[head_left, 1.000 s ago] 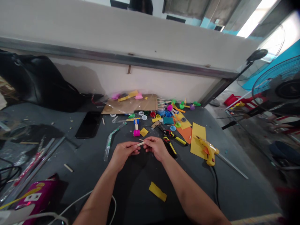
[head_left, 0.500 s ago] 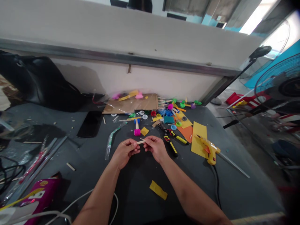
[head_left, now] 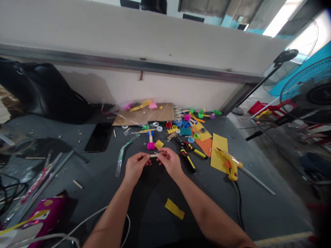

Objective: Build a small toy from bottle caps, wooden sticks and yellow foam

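Note:
Between my two hands is a short pale wooden stick [head_left: 153,155], held just above the dark table. My left hand [head_left: 137,165] pinches its left end between thumb and fingers. At its right end my right hand [head_left: 169,161] also pinches, and a second thin pale piece shows by those fingertips. Just beyond the hands lies a small stick piece with a pink cap [head_left: 151,145] and a blue cap [head_left: 150,133] at its ends. A small yellow scrap [head_left: 159,144] sits beside it. Nearer to me lies a yellow strip [head_left: 175,209].
Pliers [head_left: 188,160] with yellow-black handles lie to the right, then a yellow glue gun [head_left: 232,167] on yellow card [head_left: 217,144]. Bottle caps and sticks crowd the back around cardboard [head_left: 157,115]. A black phone [head_left: 98,137] and a wrapped straw [head_left: 121,156] lie left.
Both hands keep their pinch on the stick. The fingers of my right hand have shifted slightly, and the stick sits a little more level. The whole view has moved a touch.

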Tool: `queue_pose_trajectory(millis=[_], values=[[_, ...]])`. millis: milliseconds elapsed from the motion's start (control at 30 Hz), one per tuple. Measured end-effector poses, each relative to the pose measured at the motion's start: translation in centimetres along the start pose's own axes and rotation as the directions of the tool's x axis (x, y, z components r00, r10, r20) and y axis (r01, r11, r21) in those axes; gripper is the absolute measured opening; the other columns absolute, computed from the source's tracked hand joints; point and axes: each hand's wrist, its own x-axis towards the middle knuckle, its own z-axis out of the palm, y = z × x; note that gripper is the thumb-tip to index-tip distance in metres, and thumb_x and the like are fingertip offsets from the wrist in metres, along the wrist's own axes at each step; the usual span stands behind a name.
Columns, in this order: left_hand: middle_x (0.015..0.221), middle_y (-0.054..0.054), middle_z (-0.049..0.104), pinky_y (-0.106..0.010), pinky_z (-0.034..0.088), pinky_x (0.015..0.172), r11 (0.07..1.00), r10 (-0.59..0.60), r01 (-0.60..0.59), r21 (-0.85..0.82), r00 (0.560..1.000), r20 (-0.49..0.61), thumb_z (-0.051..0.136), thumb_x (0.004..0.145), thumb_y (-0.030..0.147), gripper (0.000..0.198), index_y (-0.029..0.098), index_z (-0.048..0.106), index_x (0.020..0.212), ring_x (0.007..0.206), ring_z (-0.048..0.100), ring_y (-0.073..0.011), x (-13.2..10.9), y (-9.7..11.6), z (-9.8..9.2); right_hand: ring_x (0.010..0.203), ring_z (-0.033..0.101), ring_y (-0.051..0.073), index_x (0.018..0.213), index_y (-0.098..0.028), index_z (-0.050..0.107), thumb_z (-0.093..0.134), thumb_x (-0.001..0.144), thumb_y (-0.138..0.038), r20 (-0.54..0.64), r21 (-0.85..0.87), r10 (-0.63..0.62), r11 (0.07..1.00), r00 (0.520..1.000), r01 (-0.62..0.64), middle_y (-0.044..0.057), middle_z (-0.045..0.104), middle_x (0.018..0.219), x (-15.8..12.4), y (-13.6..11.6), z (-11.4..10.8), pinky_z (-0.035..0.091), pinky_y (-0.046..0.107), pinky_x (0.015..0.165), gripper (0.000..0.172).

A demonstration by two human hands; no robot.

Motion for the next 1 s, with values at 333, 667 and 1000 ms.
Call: queue_pose_trajectory(millis=[333,667,1000], values=[[0.058,0.000,0.063,-0.022,0.045,0.057,0.996,0.024,-0.033,0.088,0.995,0.101,0.065,0.068,0.036,0.021,0.015,0.065,0.069,0.055,0.057,-0.0112,-0.4,0.6,0.3,0.054,0.060,0.014,0.073,-0.017,0.066,0.072,0.064,-0.031,0.014,0.111,0.110,0.988,0.994,-0.111,-0.001,0.064,0.058,0.1,-0.5,0.1,0.050,0.025,0.049,0.017],[0.078,-0.001,0.070,-0.025,0.046,0.065,0.829,0.268,-0.291,0.477,0.956,0.117,0.053,0.081,0.040,0.025,0.021,0.067,0.088,0.069,0.064,-0.0159,-0.6,-0.3,0.0,0.051,0.059,0.012,0.069,-0.015,0.066,0.074,0.058,-0.029,0.007,0.158,0.187,0.970,0.982,-0.186,-0.001,0.063,0.056,0.4,-1.0,-0.3,0.050,0.024,0.048,0.020],[0.074,0.000,0.067,-0.024,0.040,0.066,0.625,0.419,-0.434,0.649,0.888,0.190,0.050,0.084,0.034,0.022,0.021,0.065,0.076,0.071,0.060,-0.0145,-1.0,0.1,0.2,0.050,0.059,0.013,0.070,-0.015,0.065,0.075,0.057,-0.030,-0.010,0.165,0.210,0.965,0.978,-0.205,-0.001,0.063,0.056,0.4,-0.7,0.0,0.050,0.024,0.046,0.023]])
